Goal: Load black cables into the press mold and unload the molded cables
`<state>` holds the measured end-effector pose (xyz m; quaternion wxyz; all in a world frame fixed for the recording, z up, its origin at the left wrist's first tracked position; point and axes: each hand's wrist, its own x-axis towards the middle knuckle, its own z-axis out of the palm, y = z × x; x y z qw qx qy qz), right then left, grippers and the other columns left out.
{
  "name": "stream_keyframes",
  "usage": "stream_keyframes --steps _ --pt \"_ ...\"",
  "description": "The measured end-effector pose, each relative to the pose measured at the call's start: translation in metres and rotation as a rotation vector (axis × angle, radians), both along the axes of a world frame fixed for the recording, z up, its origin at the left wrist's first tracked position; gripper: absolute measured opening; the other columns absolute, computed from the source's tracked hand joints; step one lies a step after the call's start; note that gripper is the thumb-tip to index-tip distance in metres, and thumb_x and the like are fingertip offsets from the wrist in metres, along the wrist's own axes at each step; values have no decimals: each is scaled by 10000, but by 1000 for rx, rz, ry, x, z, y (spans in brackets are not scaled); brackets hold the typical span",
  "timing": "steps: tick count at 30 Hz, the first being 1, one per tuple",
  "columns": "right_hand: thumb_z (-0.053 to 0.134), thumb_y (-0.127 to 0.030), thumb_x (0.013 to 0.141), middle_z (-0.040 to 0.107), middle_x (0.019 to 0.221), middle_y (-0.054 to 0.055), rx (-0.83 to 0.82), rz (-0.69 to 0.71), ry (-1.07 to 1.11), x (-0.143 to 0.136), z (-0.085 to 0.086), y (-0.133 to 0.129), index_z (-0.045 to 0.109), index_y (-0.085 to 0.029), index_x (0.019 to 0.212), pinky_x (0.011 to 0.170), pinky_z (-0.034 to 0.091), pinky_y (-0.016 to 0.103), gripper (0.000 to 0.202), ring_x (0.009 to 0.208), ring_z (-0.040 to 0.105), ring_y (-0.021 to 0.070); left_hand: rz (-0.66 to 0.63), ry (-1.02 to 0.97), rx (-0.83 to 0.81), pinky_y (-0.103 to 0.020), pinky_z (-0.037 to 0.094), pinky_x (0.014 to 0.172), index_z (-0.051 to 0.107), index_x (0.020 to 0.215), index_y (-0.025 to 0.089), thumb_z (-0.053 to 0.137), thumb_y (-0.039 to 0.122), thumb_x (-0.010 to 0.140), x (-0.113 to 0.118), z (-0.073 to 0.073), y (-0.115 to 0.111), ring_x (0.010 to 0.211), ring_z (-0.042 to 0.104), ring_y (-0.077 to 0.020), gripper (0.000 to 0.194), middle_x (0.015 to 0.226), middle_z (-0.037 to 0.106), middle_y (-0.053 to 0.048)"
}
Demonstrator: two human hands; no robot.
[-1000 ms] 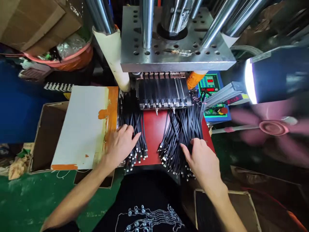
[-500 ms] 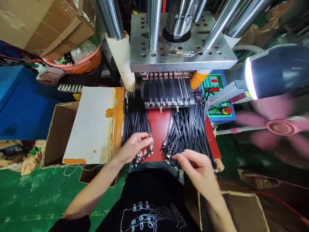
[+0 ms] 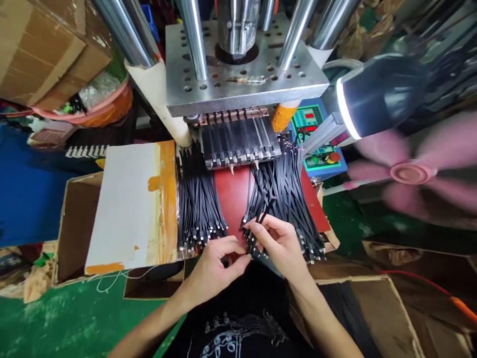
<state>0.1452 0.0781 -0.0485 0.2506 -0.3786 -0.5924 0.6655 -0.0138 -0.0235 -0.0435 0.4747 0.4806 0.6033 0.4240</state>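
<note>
**Cables gathered at the front edge of the press counter**

Cardboard, an open brown box [image 3: 76, 219], sits at the far left with a white board stained orange along one side [image 3: 130, 204] lying across it. Just right of the board, a fan of thin black flat cables with small metal end-plugs [image 3: 199, 209] lies on the red-topped counter [image 3: 231, 194], their plugs pointing towards the person. Behind them the ribbed black and steel tooling block [image 3: 238, 141] sits under the drilled grey steel plate of the press [image 3: 238, 82].

The left hand [image 3: 216, 266] is at the counter's front edge, fingers curled and pinched near the plug ends; exactly what it grips is hidden behind the fingers. The right hand [image 3: 281, 243] touches it, thumb and forefinger closed on a single black cable end [image 3: 254, 238] drawn from the second, larger fan of black cables [image 3: 286, 199] spread over the right half of the counter. Further right stand a green and blue control box with red readouts [image 3: 316, 144], a lit dark lamp head [image 3: 376, 94] and a spinning pink fan [image 3: 410, 174].

By the look of it, the step in hand is picking and aligning one cable end between both hands. The next move would call for a steady pinch on the plug, keeping it square and clear of its neighbours, so that only one cable comes free of the pile.
</note>
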Motion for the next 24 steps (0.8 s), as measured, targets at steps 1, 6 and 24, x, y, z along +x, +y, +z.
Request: stream_keyframes --steps 1,6,24 --pt "655 -519 1006 557 686 -21 29 -43 24 -4 -2 -1 688 -196 792 550 379 266 389 579 471 123 5 24 8 -217 452 612 713 785 176 675 192 930 -2 2 3 646 573 -112 151 752 658 8" --pt "647 -356 1030 600 744 8 215 30 59 -11 -6 -10 643 -193 695 609 397 272 372 659 511 133 62 97 226 -253 530 713 790 1073 186 760 338 974 -21 20 36 791 646 -148 185 951 707 -38" --pt "603 -131 1017 598 725 -17 526 -86 22 -17 9 -13 646 -210 786 573 417 231 249 622 529 112 -134 -389 23 -241 465 533 742 752 164 919 558 787 -40 37 79 582 589 -103 434 753 650 -1"
